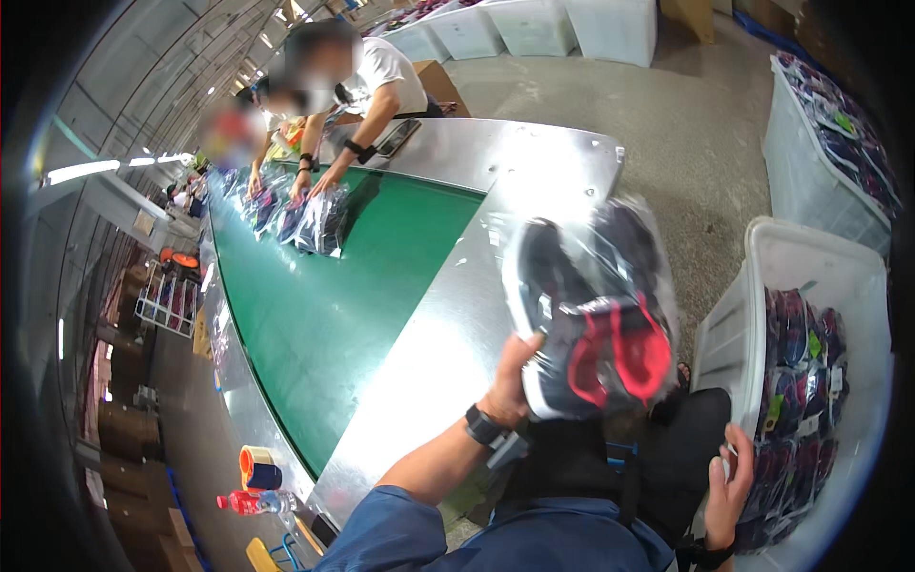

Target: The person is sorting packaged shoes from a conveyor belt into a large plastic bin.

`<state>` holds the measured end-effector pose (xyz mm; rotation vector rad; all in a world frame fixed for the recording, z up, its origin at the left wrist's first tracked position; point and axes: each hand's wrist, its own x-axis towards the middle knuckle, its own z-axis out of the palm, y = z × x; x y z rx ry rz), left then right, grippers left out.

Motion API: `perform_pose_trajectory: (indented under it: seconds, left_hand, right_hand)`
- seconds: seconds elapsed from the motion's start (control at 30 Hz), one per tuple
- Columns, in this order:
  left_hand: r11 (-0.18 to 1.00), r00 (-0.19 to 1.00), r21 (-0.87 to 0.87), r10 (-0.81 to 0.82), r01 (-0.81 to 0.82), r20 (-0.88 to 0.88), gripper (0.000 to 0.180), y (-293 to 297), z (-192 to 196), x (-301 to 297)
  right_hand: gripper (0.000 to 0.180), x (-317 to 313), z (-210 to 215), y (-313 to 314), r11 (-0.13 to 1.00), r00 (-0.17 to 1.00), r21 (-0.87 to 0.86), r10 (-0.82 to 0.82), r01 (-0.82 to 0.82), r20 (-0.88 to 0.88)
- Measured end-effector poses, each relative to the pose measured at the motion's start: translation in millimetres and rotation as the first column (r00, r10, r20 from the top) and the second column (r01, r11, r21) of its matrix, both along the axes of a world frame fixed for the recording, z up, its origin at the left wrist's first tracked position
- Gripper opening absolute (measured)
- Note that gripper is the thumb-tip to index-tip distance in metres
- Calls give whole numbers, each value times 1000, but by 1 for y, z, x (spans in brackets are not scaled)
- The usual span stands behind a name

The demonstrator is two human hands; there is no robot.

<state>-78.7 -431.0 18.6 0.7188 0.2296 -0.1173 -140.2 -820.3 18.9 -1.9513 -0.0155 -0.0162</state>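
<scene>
Probably light and flexible, the bagged pair of dark sneakers (593, 310) could slide in its slick film; holding through a sole seems safest. It sits just beyond the left grip (511, 381), clamped on its near-left edge; the right grip (728, 488), fingers parted, is beside the white plastic bin (724, 343).

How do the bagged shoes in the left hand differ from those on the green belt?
Support: the held bag is in the left hand; the belt bags lie on the green belt, a co-worker's hand at them.
Grouping: the held bag is single; the belt bags lie bunched together.
View: the held bag looks larger, nearer the camera; the belt bags smaller.
Shared: clear plastic, dark shoes.
</scene>
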Motion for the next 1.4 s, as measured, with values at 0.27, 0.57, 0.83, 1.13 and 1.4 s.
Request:
perform_pose_trajectory:
  seconds: [0.27,0.57,0.83,1.13,1.4]
  left_hand:
    - [980,986,-135,-134,147,99,79,-71,22,-48]
    - [918,969,-397,-84,-16,-233,64,-66,2,-43]
    - [870,965,-478,-214,118,-150,71,-79,-14,-38]
    - [927,989,370,-102,57,105,86,-80,-13,-54]
    - [920,985,363,-171,147,35,86,-85,-4,-46]
  right_hand:
    - [72,55,3,94,916,959,283,281,-283,49]
    - [54,60,-2,116,588,857,791,310,167,-412]
    - [65,50,10,94,636,944,757,134,151,-300]
    - [94,31,19,84,989,916,106,57,-107,398]
    - [98,34,26,90,994,925,64,53,-83,375]
